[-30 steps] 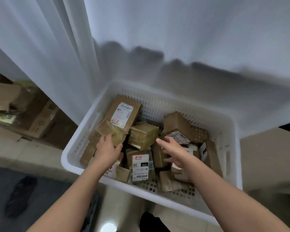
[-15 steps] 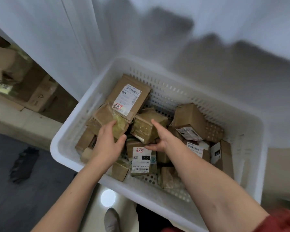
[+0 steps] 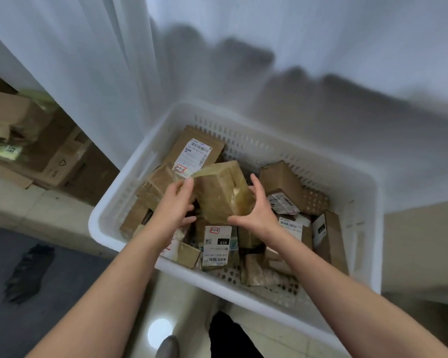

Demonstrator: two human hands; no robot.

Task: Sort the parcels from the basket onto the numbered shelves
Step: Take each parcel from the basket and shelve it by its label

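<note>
Both hands [image 3: 175, 202] [image 3: 256, 210] grip taped parcel [image 3: 220, 192] (over basket [image 3: 109, 223])

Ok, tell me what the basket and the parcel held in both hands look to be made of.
The basket looks like matte white plastic, given its moulded slotted walls. The parcel seems brown cardboard wrapped in glossy clear tape, which shines yellowish and wrinkles.

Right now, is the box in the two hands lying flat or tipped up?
Tipped up. The taped box sits slanted above the other parcels in the basket, held between the left hand and right hand.
</note>
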